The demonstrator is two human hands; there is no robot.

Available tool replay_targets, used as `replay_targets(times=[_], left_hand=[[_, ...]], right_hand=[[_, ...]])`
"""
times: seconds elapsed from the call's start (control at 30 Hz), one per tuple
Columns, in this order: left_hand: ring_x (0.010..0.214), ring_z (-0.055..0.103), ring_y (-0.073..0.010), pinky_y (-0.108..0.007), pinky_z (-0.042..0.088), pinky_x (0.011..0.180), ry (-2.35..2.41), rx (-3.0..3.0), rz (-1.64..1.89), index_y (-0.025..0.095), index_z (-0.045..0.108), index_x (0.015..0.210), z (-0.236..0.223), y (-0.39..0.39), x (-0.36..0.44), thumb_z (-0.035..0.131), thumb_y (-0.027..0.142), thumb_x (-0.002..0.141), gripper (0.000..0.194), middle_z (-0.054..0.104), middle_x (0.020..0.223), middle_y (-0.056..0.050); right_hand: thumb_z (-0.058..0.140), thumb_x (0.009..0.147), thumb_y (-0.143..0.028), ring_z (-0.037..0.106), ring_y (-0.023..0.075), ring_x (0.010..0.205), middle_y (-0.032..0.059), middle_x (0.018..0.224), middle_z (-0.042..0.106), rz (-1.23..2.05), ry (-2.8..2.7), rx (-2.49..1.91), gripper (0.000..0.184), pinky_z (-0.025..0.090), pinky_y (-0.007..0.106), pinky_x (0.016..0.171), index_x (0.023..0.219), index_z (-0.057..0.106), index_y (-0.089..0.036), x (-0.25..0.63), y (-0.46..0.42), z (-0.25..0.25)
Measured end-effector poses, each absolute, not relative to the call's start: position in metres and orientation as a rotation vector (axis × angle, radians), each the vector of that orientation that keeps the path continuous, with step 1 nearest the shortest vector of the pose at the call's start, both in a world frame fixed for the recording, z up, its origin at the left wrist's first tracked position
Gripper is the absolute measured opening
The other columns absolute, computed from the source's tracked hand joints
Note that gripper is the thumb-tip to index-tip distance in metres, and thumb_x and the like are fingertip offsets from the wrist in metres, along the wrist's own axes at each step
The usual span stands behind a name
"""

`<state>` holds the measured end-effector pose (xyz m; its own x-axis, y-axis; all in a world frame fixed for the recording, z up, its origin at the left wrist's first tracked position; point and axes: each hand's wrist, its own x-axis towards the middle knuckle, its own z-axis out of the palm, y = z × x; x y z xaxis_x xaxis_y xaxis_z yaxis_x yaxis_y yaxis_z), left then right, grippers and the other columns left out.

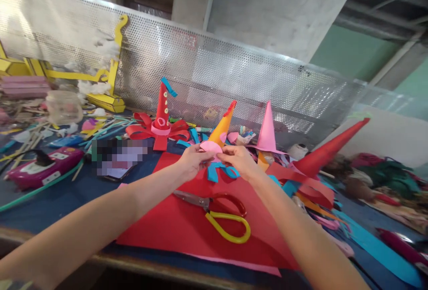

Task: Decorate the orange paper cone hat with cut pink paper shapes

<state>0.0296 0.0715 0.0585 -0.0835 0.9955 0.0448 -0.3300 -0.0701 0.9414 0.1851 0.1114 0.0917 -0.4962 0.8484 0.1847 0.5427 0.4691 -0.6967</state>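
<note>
The pink paper disc (211, 147) is held above the red sheet (187, 227), just in front of the orange cone (221, 130), and it is pinched from both sides. The fingers of the left hand (192, 161) are closed together on its left edge, and the fingers of the right hand (239, 161) are closed on its right edge, so the disc is kept flat and level between them; such a two-sided hold seems chosen because thin paper bends easily when it is taken at one side only. Blue paper strips (220, 172) hang or lie just under the hands, but it cannot be told whether they are attached to the disc. The red sheet is spread on the dark blue table (63, 196) as a working surface, and scissors (217, 212) with red and yellow handles are laid on it, near the forearms and within easy reach. Behind the orange cone, a red cone with curled ribbons (161, 120) is stood at the left and a pink cone (267, 132) at the right, both upright. A larger red cone (329, 149) is lying tilted at the right side. Many paper scraps (96, 127) are scattered near the perforated metal panel (214, 71).
</note>
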Motion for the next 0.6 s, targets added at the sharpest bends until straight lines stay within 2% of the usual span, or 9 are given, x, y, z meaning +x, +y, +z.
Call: replay_targets(times=[0.13, 0.27, 0.37, 0.43, 0.53, 0.6], left_hand=[[0.059, 0.059, -0.0075, -0.022, 0.049, 0.065, 0.861, 0.806, 1.561, 0.012, 0.06, 0.074, 0.063, 0.05, 0.032, 0.068, 0.011, 0.073, 0.008, 0.064, 0.069, -0.001], [0.06, 0.061, -0.0091, -0.021, 0.051, 0.063, 0.809, 0.74, 1.577, 0.009, 0.061, 0.07, 0.067, 0.036, 0.019, 0.073, 0.009, 0.068, 0.012, 0.066, 0.069, -0.004], [0.058, 0.062, -0.009, -0.02, 0.051, 0.06, 0.815, 0.697, 1.569, 0.008, 0.062, 0.072, 0.069, 0.031, 0.004, 0.07, 0.006, 0.07, 0.009, 0.066, 0.068, -0.005], [0.056, 0.061, -0.0085, -0.019, 0.051, 0.058, 0.828, 0.665, 1.559, 0.007, 0.061, 0.071, 0.07, 0.03, -0.003, 0.068, 0.005, 0.072, 0.007, 0.066, 0.066, -0.005], [0.055, 0.061, -0.0082, -0.018, 0.052, 0.057, 0.828, 0.625, 1.538, 0.007, 0.061, 0.071, 0.072, 0.032, -0.009, 0.065, 0.004, 0.075, 0.007, 0.066, 0.067, -0.007], [0.056, 0.062, -0.0085, -0.019, 0.053, 0.058, 0.811, 0.608, 1.524, 0.008, 0.061, 0.072, 0.072, 0.034, -0.009, 0.066, 0.005, 0.075, 0.006, 0.067, 0.07, -0.008]], right_hand=[[0.055, 0.09, -0.026, 0.057, 0.0096, 0.057, -0.0039, 0.066, 0.058, 0.807, -2.157, -1.122, 0.015, 0.05, 0.025, 0.057, 0.085, 0.059, -0.013, 0.174, 0.085, 0.096], [0.047, 0.09, -0.028, 0.062, 0.0141, 0.069, 0.0029, 0.08, 0.065, 0.744, -2.189, -1.128, 0.02, 0.05, 0.029, 0.066, 0.099, 0.059, -0.013, 0.181, 0.055, 0.103], [0.056, 0.083, -0.024, 0.062, 0.0202, 0.078, 0.0052, 0.083, 0.067, 0.638, -2.332, -1.178, 0.012, 0.047, 0.034, 0.072, 0.086, 0.065, -0.017, 0.198, 0.026, 0.099], [0.061, 0.078, -0.022, 0.063, 0.0237, 0.08, 0.0054, 0.085, 0.068, 0.614, -2.439, -1.225, 0.012, 0.046, 0.039, 0.075, 0.087, 0.069, -0.02, 0.211, 0.008, 0.091], [0.065, 0.073, -0.017, 0.058, 0.0282, 0.103, 0.0078, 0.113, 0.063, 0.578, -2.567, -1.268, 0.038, 0.042, 0.044, 0.09, 0.111, 0.064, -0.026, 0.225, -0.006, 0.075], [0.06, 0.079, -0.018, 0.054, 0.0266, 0.111, 0.0086, 0.123, 0.056, 0.521, -2.634, -1.296, 0.044, 0.04, 0.042, 0.096, 0.121, 0.058, -0.027, 0.228, -0.007, 0.067]])
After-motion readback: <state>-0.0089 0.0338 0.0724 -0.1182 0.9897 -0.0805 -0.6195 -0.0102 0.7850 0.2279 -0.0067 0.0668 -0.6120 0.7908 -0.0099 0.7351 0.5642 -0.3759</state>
